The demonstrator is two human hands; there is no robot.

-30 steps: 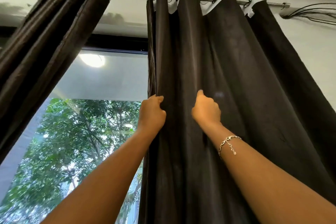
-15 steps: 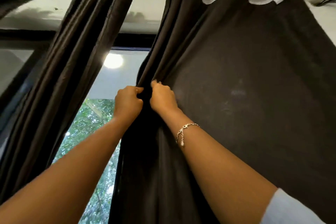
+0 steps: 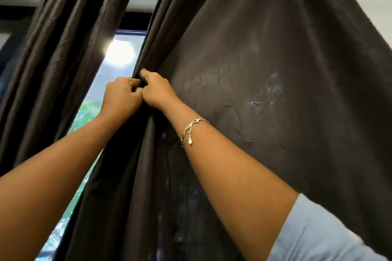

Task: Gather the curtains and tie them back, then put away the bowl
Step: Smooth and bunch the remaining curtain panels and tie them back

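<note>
Two hands meet, knuckles touching: left hand [image 3: 122, 96] and right hand [image 3: 158, 91] both pinch the inner edge of the dark curtain [image 3: 265, 70], likely bunching folds for tying. Its panel spreads right of the hands; second curtain [image 3: 70, 38] hangs to their left. Bowl not in view.

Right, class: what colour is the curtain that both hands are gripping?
Plain dark brown, with no pattern. The curtain shows best in the head view.
</note>
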